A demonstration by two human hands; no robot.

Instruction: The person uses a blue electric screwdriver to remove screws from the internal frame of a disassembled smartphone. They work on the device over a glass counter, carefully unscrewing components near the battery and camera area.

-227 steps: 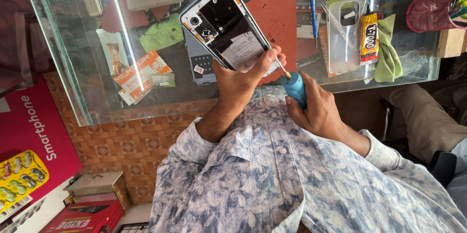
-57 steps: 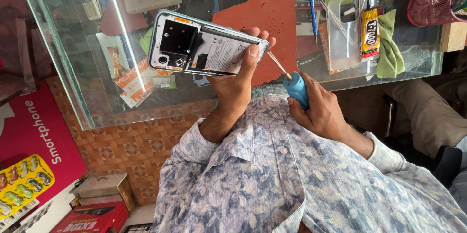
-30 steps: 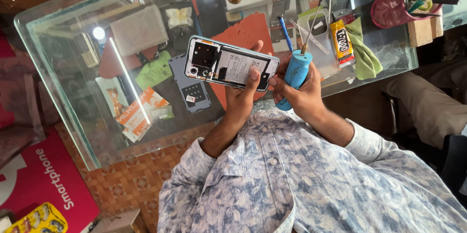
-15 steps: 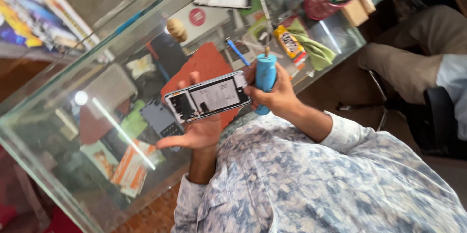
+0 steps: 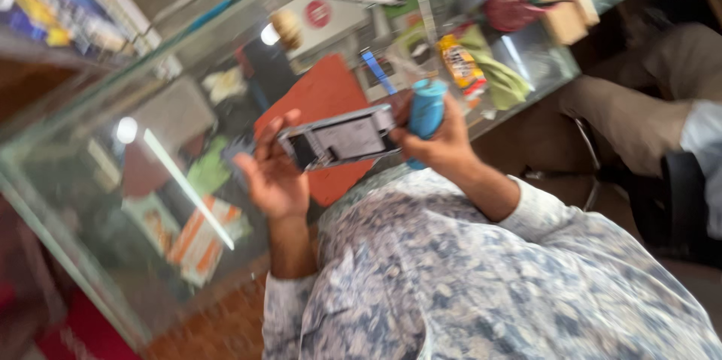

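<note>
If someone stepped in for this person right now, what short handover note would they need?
Left hand: holds the opened phone from beneath, its back cover off and the inside facing up.
Right hand: wrapped around the blue-handled screwdriver, right at the phone's near end; the tip is hidden.
Surroundings: both are held above the red mat on the glass counter, with more tools at the far end.
Done: the phone's back is already open.
Left: unclear, since the picture is blurred and no screws can be made out.
</note>
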